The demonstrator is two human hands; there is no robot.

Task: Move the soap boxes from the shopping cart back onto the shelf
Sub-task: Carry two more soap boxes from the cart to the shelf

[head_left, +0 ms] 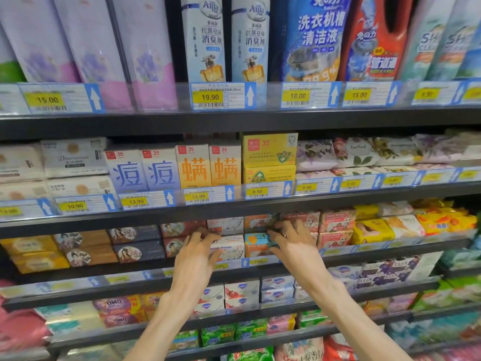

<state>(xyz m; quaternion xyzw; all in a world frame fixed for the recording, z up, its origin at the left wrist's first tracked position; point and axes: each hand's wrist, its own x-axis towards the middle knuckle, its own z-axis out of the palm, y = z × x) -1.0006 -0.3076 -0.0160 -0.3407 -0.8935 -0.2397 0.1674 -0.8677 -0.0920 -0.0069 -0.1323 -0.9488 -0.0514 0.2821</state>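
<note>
While both hands' fingers spread on soap boxes [227, 247] | shelf [364, 250] lip overhead

soap boxes [229, 247] between hands (stacked), on shelf [338, 259]

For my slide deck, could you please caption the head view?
Both hands, left and right, settle Goat Soap boxes on a stocked supermarket shelf.

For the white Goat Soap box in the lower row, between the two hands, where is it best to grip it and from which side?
Probably from the front, pinching its top and bottom faces. The white box lies flat, its long front face outward. The orange box on its right and another box above leave its sides little room. The left hand is already at its left edge.
</note>
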